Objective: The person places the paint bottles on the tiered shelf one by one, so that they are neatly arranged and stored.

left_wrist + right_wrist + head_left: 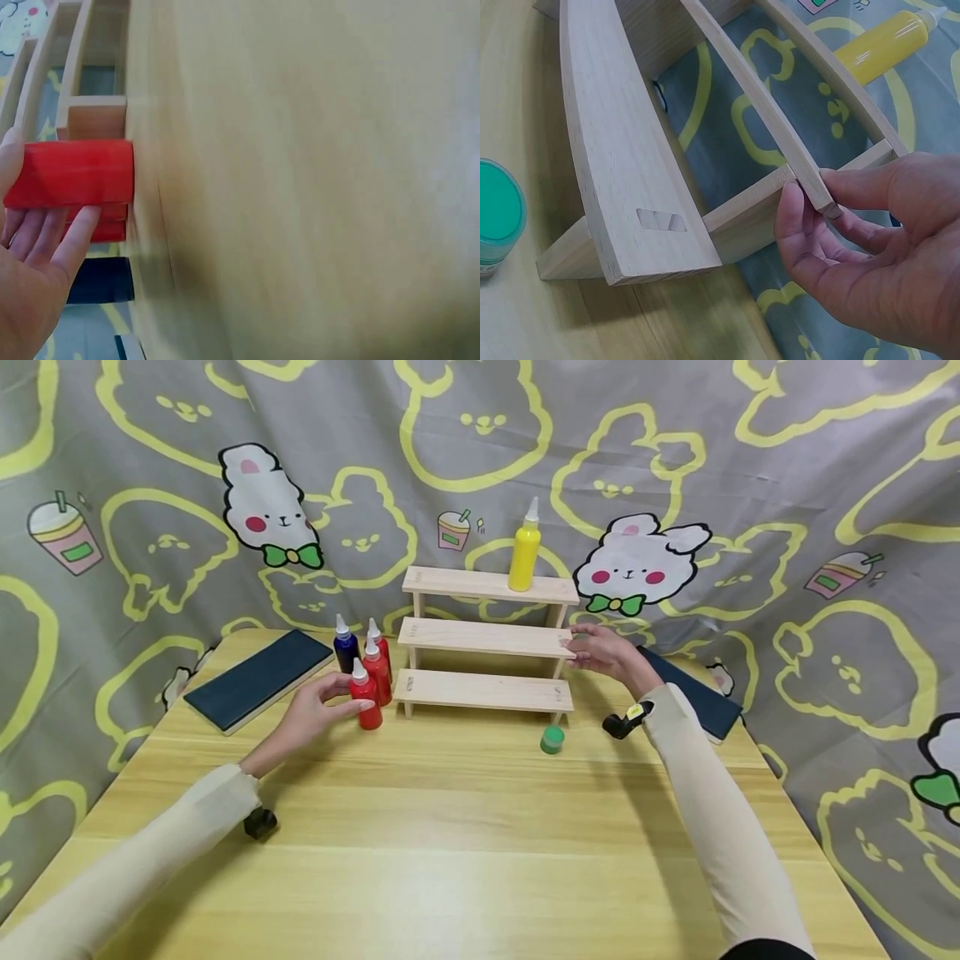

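Note:
My left hand [318,714] grips the nearest red squeeze bottle [367,700], its thumb on one side and fingers on the other. In the left wrist view this red bottle [71,174] lies across the fingers' reach, close to the table. Two more red bottles [377,670] and a dark blue bottle [346,647] stand just behind it. With thumb and fingers, my right hand [603,652] pinches the right end of the middle step of a three-step wooden rack [483,637]. The right wrist view shows this pinch on the board's end [821,199].
A yellow squeeze bottle [525,553] stands on the rack's top step. Before the rack's right front leg sits a small green-lidded jar [552,739]. Dark boards lie at the left [258,679] and right [693,693]. A patterned curtain [360,435] hangs behind the table.

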